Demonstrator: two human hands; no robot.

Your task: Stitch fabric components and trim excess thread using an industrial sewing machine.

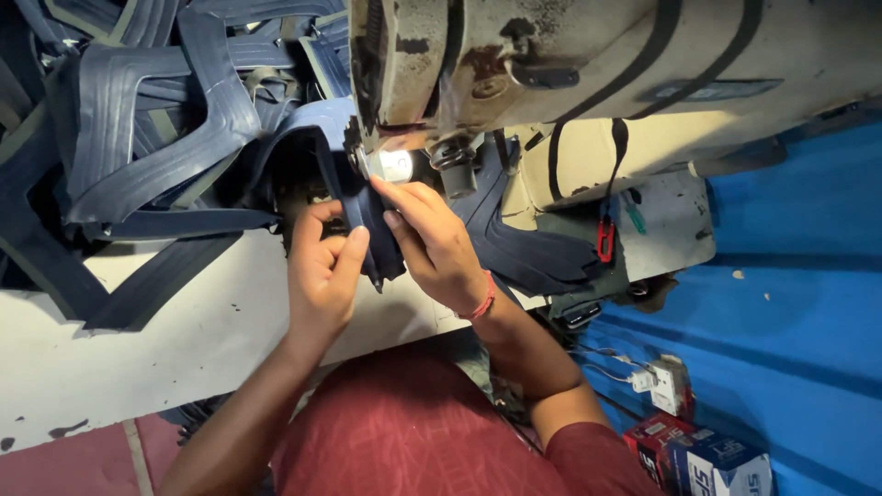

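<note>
Both hands work at the needle area of a worn cream sewing machine [588, 64]. Left hand [322, 271] is closed on a dark blue fabric strip [367, 225], thumb and fingers pinching its lower end. Right hand [436, 243] is also closed on the strip, fingertips pressing it just below the machine's lit presser foot [393, 165]. The strip runs up under the foot. A pile of similar blue strips [138, 119] lies on the white tabletop [184, 340] to the left. A red thread band [482, 301] circles the right wrist.
</note>
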